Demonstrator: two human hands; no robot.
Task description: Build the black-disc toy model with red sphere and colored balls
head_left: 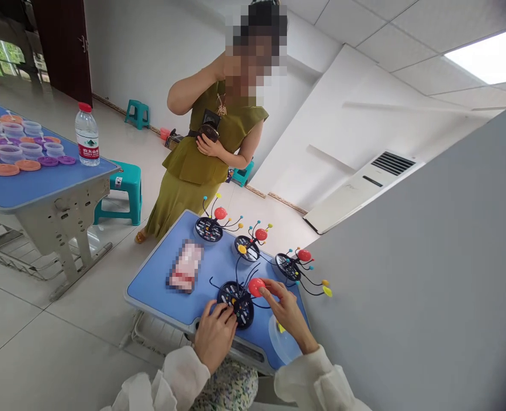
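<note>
A black round disc (235, 304) studded with small coloured pieces lies flat near the front edge of a blue desk (150, 291), with thin black wires (242, 274) curling up from it and a red ball (256, 287) on its far side. The left hand (215, 337) sits over the disc's near edge, fingers curled down and pressed together on it, apparently pinning it so it cannot slide; whether the thumb reaches beneath is hidden. The right hand (287, 311) comes in from the other side, its fingertips closed in a pinch on the red ball, seemingly holding it steady against the disc's pull. A clear plastic tub (283, 342) sits just below the right wrist, within easy reach and a yellow piece showing inside it.

Farther up the desk, three similar discs with red balls and coloured wire tips (209, 229) stand in a loose row, apparently set aside, while a pixelated packet (185, 266) lies left of the hands. Beyond the desk, a co-worker in an olive dress (188, 162) stands watching, holding a dark object at the chest. To the left, a second blue desk (34, 188) carries plastic tubs, coloured lids and a water bottle (86, 136), beside a teal stool (124, 182).
</note>
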